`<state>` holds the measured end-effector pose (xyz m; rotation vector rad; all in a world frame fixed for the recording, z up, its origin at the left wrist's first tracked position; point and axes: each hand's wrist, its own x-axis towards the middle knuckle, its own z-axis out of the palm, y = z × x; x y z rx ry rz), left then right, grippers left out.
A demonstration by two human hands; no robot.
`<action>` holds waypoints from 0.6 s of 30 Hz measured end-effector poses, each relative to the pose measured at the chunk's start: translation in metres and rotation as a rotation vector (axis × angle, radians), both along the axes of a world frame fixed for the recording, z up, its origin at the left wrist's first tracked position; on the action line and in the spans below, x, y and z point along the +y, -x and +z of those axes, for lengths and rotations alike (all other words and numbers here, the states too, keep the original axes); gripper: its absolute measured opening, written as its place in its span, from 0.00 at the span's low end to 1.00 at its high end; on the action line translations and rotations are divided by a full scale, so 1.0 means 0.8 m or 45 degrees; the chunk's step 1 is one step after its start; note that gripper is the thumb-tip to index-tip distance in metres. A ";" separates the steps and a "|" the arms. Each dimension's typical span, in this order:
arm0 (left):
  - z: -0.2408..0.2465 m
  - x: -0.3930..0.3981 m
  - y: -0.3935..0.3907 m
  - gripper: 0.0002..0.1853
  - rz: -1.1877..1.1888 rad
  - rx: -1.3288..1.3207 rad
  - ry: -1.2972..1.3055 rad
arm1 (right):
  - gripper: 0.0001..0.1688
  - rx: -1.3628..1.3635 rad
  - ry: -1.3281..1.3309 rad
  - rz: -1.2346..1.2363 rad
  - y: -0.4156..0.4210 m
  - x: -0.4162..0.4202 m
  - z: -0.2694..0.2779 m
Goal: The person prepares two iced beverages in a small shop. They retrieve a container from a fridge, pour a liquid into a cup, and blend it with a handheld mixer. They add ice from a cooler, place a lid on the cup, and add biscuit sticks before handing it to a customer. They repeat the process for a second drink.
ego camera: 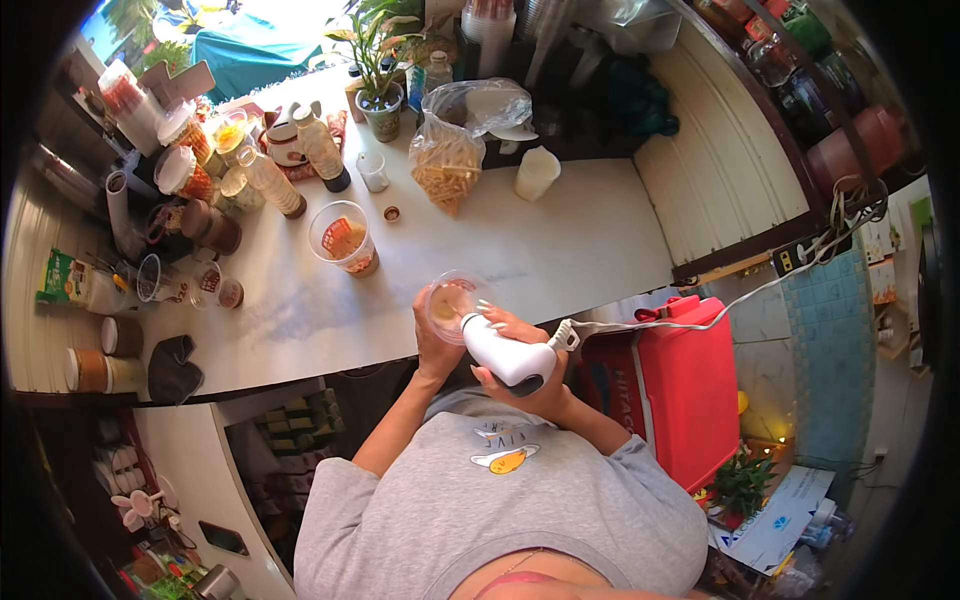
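Note:
My left hand [437,346] grips a transparent plastic cup [452,301] at the counter's front edge, fingers around its side. A pale liquid shows inside. My right hand [544,394] is wrapped around the white body of a corded electric hand mixer [504,351]. Its head points into the cup's mouth; the working end is hidden there. Just beyond, on the white counter [480,240], stands another plastic cup [344,238] with red print and an orange-brown content. A small brown bottle cap [391,214] lies behind it.
Bottles with pale contents [274,182], lidded cups [184,171] and jars crowd the left. A plastic bag of fries-like sticks [448,169], a white cup [537,173] and a potted plant [381,105] stand behind. The mixer's cord [675,325] runs right above a red cooler box [686,390].

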<state>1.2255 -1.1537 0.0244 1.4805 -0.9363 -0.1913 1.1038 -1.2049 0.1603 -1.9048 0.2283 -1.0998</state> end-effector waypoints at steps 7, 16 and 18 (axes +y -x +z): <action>-0.004 -0.005 -0.001 0.45 -0.078 -0.013 0.024 | 0.31 0.054 -0.018 -0.091 0.007 0.003 0.000; -0.007 -0.017 0.030 0.46 -0.114 -0.028 -0.037 | 0.32 0.013 0.009 -0.090 0.032 -0.012 0.004; -0.010 -0.024 0.039 0.46 -0.116 -0.018 -0.009 | 0.34 0.105 0.070 -0.099 0.048 -0.019 0.003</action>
